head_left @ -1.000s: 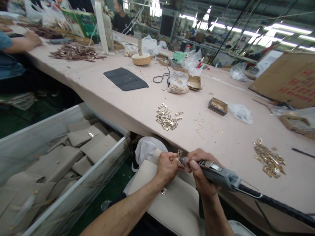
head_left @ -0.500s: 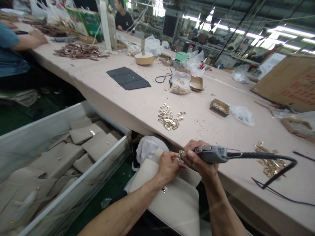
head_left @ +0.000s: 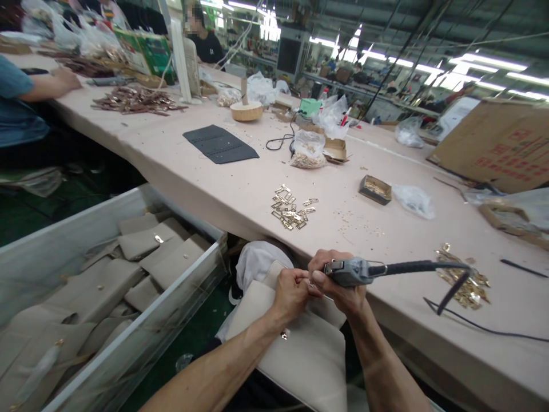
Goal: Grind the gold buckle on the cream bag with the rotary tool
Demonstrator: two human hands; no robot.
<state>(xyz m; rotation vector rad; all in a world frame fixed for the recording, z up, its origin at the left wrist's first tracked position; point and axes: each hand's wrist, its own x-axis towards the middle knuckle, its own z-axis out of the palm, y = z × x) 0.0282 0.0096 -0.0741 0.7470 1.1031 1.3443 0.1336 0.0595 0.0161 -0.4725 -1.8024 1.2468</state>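
A beige bag (head_left: 304,360) lies on the lap, its flap raised toward the table edge, with a small metal clasp (head_left: 284,333) on its front. My left hand (head_left: 292,292) pinches the edge of the flap, with a bit of gold metal fitting just visible at the fingertips. Wrapped round a grey corded power tool (head_left: 350,271), my right hand (head_left: 337,280) meets the left one at the flap. The tool's tip is hidden behind the fingers. Gold rectangular fittings (head_left: 291,214) lie on the table just beyond the hands.
A large bin (head_left: 171,300) of beige bags stands at the left. On the table (head_left: 223,197) are a dark sheet (head_left: 218,144), a small box (head_left: 375,190) of tiny parts, plastic bags and gold pieces (head_left: 463,280). A co-worker's arm (head_left: 47,86) rests at the far left.
My right hand and the tool have moved slightly left, closer to my left hand. The gold fitting between the fingers is now mostly covered. The whole view has shifted a little.
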